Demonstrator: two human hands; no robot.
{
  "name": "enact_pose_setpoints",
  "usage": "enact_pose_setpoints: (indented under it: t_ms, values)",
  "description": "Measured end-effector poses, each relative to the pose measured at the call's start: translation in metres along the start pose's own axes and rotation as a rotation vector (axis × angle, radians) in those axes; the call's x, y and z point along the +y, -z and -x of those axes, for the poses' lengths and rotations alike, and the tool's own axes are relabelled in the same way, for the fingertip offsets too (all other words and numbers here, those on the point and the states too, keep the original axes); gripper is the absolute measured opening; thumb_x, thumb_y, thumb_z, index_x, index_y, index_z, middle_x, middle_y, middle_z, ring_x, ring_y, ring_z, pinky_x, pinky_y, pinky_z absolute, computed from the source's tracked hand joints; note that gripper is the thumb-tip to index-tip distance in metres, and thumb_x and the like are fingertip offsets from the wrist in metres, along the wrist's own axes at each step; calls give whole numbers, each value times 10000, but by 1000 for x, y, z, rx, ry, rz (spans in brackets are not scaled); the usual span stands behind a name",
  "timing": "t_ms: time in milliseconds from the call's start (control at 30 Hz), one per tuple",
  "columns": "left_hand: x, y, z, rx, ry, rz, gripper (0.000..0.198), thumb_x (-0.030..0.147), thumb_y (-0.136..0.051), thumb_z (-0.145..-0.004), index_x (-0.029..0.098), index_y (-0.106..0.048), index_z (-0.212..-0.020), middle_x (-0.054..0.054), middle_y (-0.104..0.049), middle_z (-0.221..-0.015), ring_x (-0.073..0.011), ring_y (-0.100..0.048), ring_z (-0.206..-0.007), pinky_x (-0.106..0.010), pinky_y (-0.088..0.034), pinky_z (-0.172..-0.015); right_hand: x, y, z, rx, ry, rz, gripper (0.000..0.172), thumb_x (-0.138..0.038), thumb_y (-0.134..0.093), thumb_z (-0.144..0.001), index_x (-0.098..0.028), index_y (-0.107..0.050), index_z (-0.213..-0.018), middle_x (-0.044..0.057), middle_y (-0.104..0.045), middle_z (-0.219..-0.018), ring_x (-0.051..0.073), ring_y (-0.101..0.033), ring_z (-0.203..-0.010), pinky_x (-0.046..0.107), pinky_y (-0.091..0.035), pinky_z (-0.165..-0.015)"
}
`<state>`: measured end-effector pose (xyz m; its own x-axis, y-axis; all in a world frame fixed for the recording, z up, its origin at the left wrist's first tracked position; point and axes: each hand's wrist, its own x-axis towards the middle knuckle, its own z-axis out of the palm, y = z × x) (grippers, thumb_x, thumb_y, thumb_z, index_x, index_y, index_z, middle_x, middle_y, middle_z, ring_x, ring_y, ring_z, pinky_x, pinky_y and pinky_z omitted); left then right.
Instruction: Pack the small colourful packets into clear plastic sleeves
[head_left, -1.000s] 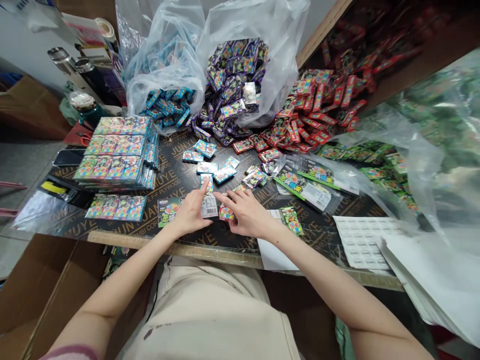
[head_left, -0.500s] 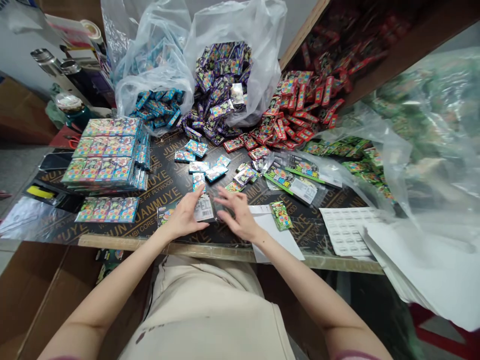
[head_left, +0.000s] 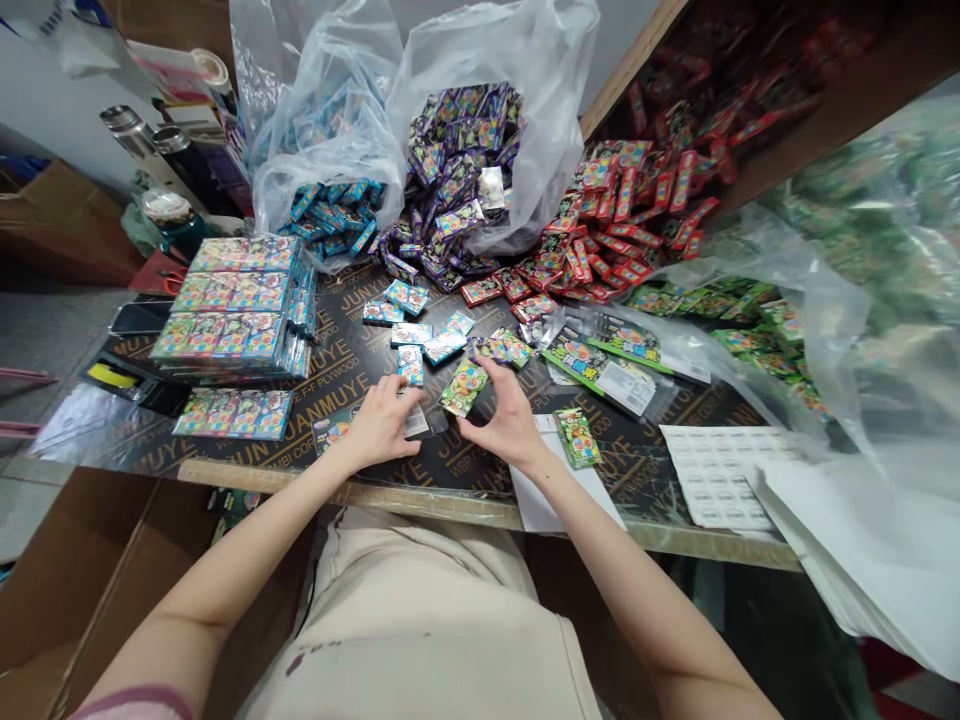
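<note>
My right hand pinches a small green box by its edges, just above the dark board. My left hand lies on a clear plastic sleeve with a printed card and white barcode label, fingers curled on it. Right in front of both hands lie several loose small boxes, blue and green. Another green box rests to the right of my right hand.
Stacked filled sleeves stand at the left. Bags of blue boxes and purple boxes sit behind, with a red pile and green boxes to the right. A label sheet lies near the front edge.
My right hand has lifted from the sleeve, moved slightly forward and now pinches a green box. My left hand stays on the sleeve.
</note>
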<state>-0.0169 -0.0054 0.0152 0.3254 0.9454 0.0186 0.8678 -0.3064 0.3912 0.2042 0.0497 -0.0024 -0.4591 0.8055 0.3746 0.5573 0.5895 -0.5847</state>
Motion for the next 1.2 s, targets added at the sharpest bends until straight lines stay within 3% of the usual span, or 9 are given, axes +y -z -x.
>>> enact_pose_setpoints:
  t_ms: [167, 367, 433, 567, 733, 900, 1033, 1133, 1200]
  values:
    - [-4, -6, 0, 116, -50, 223, 1000, 209, -754, -599, 220, -217, -1442, -123, -467, -1270, -307, -469, -1183, -468, -420, -1002, -16, 8, 4, -167, 88, 121, 781, -261, -667, -698, -196, -367, -1416, 141, -506, -1201, 309, -515, -1119, 445, -447, -955]
    - [-7, -2, 0, 172, -20, 232, 989, 200, -768, -605, 211, -237, -1439, -136, -468, -1316, -320, -466, -1206, -481, -406, -1021, -6, 1, 6, -108, -209, 252, 829, -583, -666, -726, -124, -426, -1374, 165, -606, -1021, 332, -600, -921, 452, -486, -814]
    - [-9, 0, 2, 162, 9, 210, 989, 192, -768, -603, 213, -243, -1440, -131, -474, -1313, -318, -471, -1193, -479, -414, -1010, -2, 0, 8, -212, -230, 191, 826, -561, -666, -737, -124, -409, -1389, 143, -641, -967, 309, -615, -864, 425, -492, -771]
    - [-17, 2, 8, 148, 31, 174, 1002, 193, -774, -600, 219, -242, -1448, -120, -492, -1288, -306, -484, -1161, -472, -417, -1004, 6, 6, 4, -387, 12, 114, 652, -223, -619, -743, -176, -450, -1371, 159, -581, -1228, 291, -553, -1100, 433, -430, -918]
    - [-18, 1, 10, 114, 8, 188, 1031, 203, -774, -603, 228, -212, -1467, -123, -481, -1310, -311, -467, -1199, -477, -401, -1022, 20, 14, -24, -508, 292, 314, 964, 46, -514, -584, -307, -330, -1462, 81, -227, -1581, 348, -152, -1444, 576, -172, -1086]
    - [-17, 3, 11, 93, 37, 226, 1093, 177, -761, -602, 247, -135, -1496, -125, -460, -1349, -306, -476, -1207, -474, -398, -1029, 34, 8, -51, -785, 417, 132, 958, -7, -554, -598, -302, -299, -1473, 79, -458, -1455, 337, -255, -1413, 620, -152, -1088]
    - [-21, 4, 13, 120, 90, 227, 1167, 162, -753, -594, 231, -41, -1516, -122, -493, -1316, -292, -508, -1154, -456, -415, -1008, 33, 9, -51, -600, 319, -89, 824, -216, -671, -686, -228, -346, -1444, 130, -538, -1318, 299, -493, -1216, 527, -334, -1043]
    - [-22, 2, 11, 113, 91, 239, 1201, 176, -765, -596, 218, 2, -1519, -133, -507, -1301, -301, -512, -1156, -457, -422, -996, 15, 10, -38, -357, 221, -81, 730, -295, -657, -750, -195, -381, -1418, 157, -504, -1289, 285, -512, -1161, 453, -427, -968]
    - [-19, -1, 8, 114, 64, 263, 1225, 186, -778, -591, 211, 23, -1519, -145, -502, -1313, -309, -509, -1176, -459, -422, -996, -2, 9, -29, -306, 207, 77, 684, -277, -660, -739, -151, -442, -1375, 189, -500, -1261, 324, -496, -1153, 487, -418, -957]
